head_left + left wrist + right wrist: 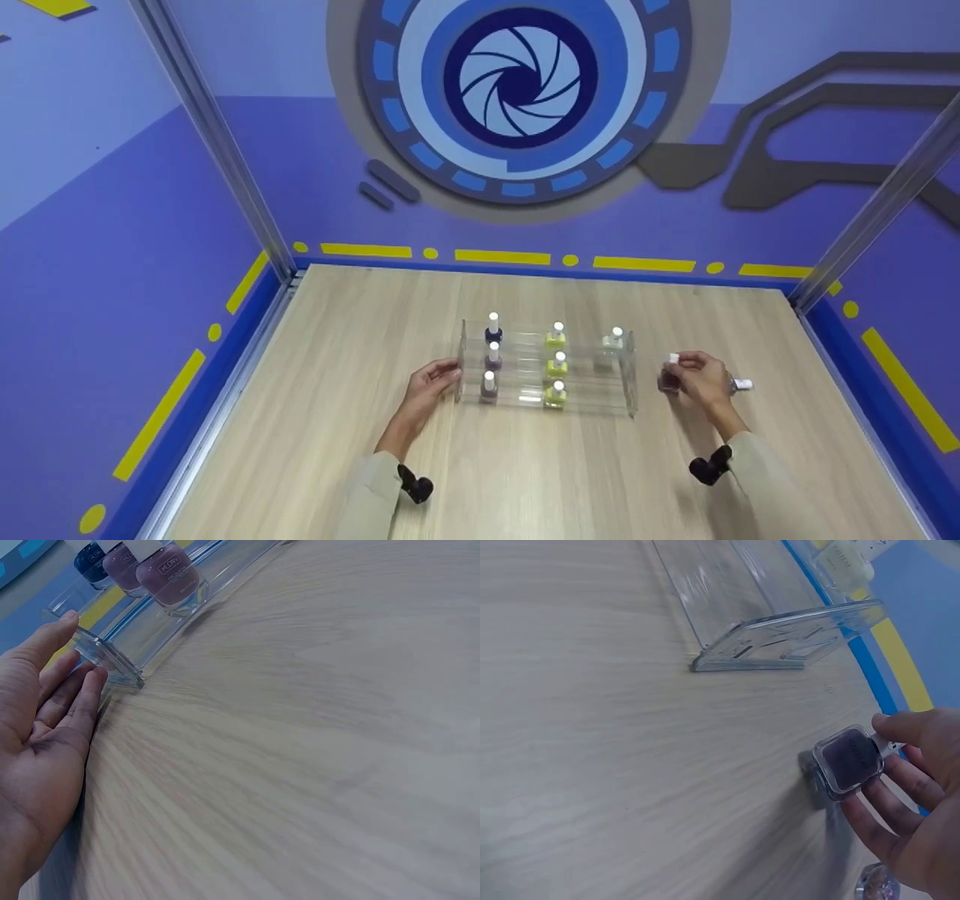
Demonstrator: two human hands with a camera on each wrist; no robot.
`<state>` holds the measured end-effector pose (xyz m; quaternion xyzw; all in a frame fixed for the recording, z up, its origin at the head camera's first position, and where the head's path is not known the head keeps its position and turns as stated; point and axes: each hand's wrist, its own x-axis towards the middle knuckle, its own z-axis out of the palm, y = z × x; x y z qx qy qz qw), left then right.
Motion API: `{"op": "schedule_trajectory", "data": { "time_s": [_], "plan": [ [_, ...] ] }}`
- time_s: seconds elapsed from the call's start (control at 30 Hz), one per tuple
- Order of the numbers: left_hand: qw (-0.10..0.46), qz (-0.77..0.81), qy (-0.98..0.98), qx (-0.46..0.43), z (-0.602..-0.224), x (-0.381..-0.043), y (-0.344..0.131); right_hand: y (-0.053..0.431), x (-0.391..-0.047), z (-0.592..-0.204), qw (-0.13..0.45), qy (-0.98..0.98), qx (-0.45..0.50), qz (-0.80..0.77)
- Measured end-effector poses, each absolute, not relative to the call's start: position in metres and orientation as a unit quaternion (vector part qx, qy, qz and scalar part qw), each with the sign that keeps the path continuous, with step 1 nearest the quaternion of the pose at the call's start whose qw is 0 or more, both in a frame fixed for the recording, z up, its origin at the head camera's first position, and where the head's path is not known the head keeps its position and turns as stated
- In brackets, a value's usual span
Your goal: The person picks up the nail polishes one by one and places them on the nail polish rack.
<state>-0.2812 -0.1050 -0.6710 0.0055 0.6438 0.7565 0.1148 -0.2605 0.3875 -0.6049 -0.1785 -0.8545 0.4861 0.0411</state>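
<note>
A clear acrylic tiered rack (592,409) stands mid-table. Its left column holds a dark blue nail polish bottle (493,330) and two mauve ones (171,576). Three yellow nail polish bottles (556,366) form the middle column, and a pale one (613,341) stands at the back right. My left hand (426,390) touches the rack's left side panel (109,660) with loose fingers. Right of the rack, my right hand (701,379) pinches a dark nail polish bottle (849,761) by its white cap, tilted. Partly hidden behind that hand lies a glittery bottle (877,883) with a white cap.
The pale wood table (525,480) is bounded by a blue printed back wall (285,172) and side walls. Metal frame posts (217,142) rise at the back corners. The rack's right side panel (795,634) stands between its tiers and my right hand.
</note>
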Motion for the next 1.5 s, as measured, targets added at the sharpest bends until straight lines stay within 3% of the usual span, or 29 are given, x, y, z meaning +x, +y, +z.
{"op": "schedule_trajectory", "data": {
  "time_s": [0.23, 1.5],
  "plan": [
    [0.116, 0.761, 0.639, 0.005, -0.673, -0.283, -0.103, 0.392, -0.256, -0.599, 0.067, -0.854, -0.152, 0.493],
    [0.112, 0.753, 0.648, 0.007, -0.672, -0.282, -0.106, 0.378, -0.231, -0.558, 0.059, -0.837, -0.103, 0.534]
  ]
}}
